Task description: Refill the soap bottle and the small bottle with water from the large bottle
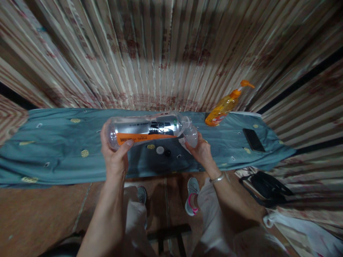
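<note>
A large clear plastic bottle (144, 129) with a silver and orange label lies almost level in the air above the table. My left hand (115, 151) is closed around its base, thumb across the label. My right hand (200, 150) is closed on a small clear plastic container (191, 135), tilted, its top up against the large bottle's mouth. Whether the two mouths touch, I cannot tell. Something white (183, 143) shows beside my right fingers. On the cloth below lie a white round cap (160, 150) and a small black cap (167, 152).
A blue-green patterned cloth (66, 137) covers the long table. An orange pump bottle (222, 109) stands at the back right, and a dark phone (253, 140) lies at the right. Curtains (150, 53) hang behind. A black bag (268, 185) sits below the right end.
</note>
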### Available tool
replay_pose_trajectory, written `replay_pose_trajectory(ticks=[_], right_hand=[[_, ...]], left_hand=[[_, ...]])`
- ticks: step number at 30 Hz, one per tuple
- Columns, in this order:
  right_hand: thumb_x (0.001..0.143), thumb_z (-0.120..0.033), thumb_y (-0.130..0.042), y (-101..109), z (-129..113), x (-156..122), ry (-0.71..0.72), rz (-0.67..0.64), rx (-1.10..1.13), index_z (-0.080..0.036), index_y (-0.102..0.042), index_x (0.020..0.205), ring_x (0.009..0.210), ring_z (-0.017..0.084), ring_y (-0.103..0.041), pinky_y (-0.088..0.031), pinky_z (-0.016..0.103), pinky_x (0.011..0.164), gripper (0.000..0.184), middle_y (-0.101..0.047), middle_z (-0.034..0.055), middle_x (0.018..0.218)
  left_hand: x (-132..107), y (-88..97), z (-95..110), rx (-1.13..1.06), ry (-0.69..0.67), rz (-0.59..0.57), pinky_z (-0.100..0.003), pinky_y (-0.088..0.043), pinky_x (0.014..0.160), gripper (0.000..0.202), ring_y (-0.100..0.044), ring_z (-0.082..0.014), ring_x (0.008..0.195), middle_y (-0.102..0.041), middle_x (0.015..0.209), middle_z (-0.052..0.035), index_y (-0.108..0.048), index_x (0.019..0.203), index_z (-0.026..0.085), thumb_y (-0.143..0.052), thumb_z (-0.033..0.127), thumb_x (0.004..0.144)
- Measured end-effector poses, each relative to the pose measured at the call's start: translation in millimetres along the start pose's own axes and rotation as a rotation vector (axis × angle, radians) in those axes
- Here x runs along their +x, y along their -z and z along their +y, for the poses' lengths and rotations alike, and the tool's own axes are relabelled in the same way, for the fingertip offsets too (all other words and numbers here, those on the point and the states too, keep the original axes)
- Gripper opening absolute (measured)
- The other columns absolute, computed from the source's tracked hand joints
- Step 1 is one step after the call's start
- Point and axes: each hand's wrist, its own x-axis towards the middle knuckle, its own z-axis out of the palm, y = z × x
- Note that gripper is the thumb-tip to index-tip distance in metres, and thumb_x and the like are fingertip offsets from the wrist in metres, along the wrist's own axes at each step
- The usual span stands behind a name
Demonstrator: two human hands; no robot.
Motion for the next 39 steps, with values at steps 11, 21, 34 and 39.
replay_pose_trajectory(ticks=[11, 21, 34, 39], right_hand=[[0.110, -0.067, -0.082, 2.0, -0.3, -0.1, -0.009, -0.019, 0.027, -0.009, -0.072, 0.169, 0.108, 0.042, -0.096, -0.074, 0.044, 0.090, 0.083, -0.099, 0.0245, 0.121], [0.110, -0.066, -0.081, 3.3, -3.1, -0.4, -0.006, -0.003, 0.024, -0.011, -0.074, 0.166, 0.107, 0.041, -0.097, -0.074, 0.043, 0.090, 0.079, -0.100, 0.0236, 0.119], [0.108, -0.065, -0.085, 1.7, -1.4, -0.2, -0.009, -0.007, -0.009, -0.009, -0.072, 0.170, 0.102, 0.040, -0.096, -0.072, 0.041, 0.087, 0.084, -0.099, 0.0227, 0.116], [0.107, -0.062, -0.085, 1.8, -0.7, -0.1, -0.012, -0.001, -0.003, -0.009, -0.073, 0.168, 0.103, 0.041, -0.097, -0.072, 0.041, 0.085, 0.082, -0.100, 0.0240, 0.118]], left_hand=[[0.3, -6.3, -2.6, -0.075, 0.027, 0.063, -0.080, -0.039, 0.161, 0.109, -0.059, -0.0516, 0.185, -0.071, 0.185, -0.0131, -0.074, 0.165, 0.035, -0.118, 0.073, 0.072], [0.0, -4.9, 13.8, 0.030, 0.054, -0.011, -0.079, -0.040, 0.161, 0.104, -0.057, -0.0504, 0.189, -0.070, 0.189, -0.0101, -0.073, 0.171, 0.044, -0.108, 0.083, 0.081], [-3.2, -6.7, 12.8, 0.040, 0.025, -0.011, -0.078, -0.043, 0.160, 0.105, -0.057, -0.0513, 0.189, -0.067, 0.194, -0.0130, -0.069, 0.175, 0.035, -0.105, 0.084, 0.089], [-3.6, -8.2, 13.2, 0.036, 0.040, 0.017, -0.080, -0.043, 0.160, 0.116, -0.057, -0.0538, 0.188, -0.069, 0.191, -0.0136, -0.070, 0.174, 0.035, -0.107, 0.091, 0.080]])
